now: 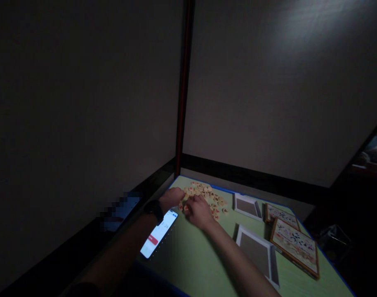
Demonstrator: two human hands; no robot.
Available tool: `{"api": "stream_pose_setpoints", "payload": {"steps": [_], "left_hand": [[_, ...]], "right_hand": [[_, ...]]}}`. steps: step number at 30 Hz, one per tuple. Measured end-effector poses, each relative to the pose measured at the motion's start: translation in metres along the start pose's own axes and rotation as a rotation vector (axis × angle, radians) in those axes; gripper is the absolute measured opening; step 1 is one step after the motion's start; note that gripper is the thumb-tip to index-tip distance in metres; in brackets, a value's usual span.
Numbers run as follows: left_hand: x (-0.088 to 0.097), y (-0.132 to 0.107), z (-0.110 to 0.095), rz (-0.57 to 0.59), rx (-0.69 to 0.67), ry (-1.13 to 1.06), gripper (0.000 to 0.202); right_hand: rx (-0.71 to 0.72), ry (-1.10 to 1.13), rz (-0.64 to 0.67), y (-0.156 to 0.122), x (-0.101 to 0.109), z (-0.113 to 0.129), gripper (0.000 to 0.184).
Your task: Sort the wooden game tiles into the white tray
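Note:
A heap of small pale wooden game pieces [207, 196] with red and dark marks lies on a green mat [191, 255] near its far corner. My left hand [171, 198], a dark watch on its wrist, rests at the heap's left edge with fingers curled; what they hold is hidden. My right hand [199, 211] lies knuckles-up at the heap's near edge, fingers bent down onto the pieces, and a piece shows at its fingertips.
A lit phone [159, 233] lies on the mat's left edge under my left forearm. Two shallow white-rimmed box trays [247, 205] [258, 251] and two printed box lids [295, 243] [279, 213] lie to the right. Dim walls meet at a dark post [182, 103].

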State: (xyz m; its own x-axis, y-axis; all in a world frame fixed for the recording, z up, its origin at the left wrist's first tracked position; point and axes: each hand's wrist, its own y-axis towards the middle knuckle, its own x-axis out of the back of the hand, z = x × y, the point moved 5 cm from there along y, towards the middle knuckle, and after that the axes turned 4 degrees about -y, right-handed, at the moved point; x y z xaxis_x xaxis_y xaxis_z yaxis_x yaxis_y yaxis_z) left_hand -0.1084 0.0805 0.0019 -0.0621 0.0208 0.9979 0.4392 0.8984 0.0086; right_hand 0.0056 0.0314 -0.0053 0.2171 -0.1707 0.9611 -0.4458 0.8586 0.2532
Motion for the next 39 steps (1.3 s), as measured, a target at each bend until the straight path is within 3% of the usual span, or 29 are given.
{"api": "stream_pose_setpoints", "payload": {"steps": [6, 15, 18, 21, 26, 32, 39], "left_hand": [[-0.002, 0.002, 0.002, -0.021, -0.028, -0.043, 0.027], [-0.006, 0.009, 0.000, 0.045, -0.052, -0.041, 0.022], [-0.006, 0.009, -0.002, 0.058, -0.052, -0.050, 0.022], [-0.006, 0.010, -0.004, 0.076, -0.047, -0.061, 0.020], [-0.008, 0.016, -0.006, 0.106, -0.029, -0.056, 0.021], [-0.007, 0.023, -0.007, 0.082, -0.026, -0.062, 0.027], [-0.003, 0.027, -0.011, 0.016, -0.021, -0.160, 0.025]], "right_hand": [[-0.015, 0.006, 0.058, 0.006, -0.012, -0.005, 0.025], [0.043, 0.024, 0.052, 0.006, -0.003, -0.001, 0.021], [0.010, 0.029, 0.047, 0.003, 0.015, -0.021, 0.028], [-0.181, -0.047, 0.066, -0.002, 0.032, -0.067, 0.028], [-0.338, -0.126, 0.126, -0.011, 0.034, -0.128, 0.027], [-0.320, -0.129, 0.184, -0.013, 0.017, -0.138, 0.026], [-0.321, -0.135, 0.198, -0.012, 0.013, -0.142, 0.025]]}}
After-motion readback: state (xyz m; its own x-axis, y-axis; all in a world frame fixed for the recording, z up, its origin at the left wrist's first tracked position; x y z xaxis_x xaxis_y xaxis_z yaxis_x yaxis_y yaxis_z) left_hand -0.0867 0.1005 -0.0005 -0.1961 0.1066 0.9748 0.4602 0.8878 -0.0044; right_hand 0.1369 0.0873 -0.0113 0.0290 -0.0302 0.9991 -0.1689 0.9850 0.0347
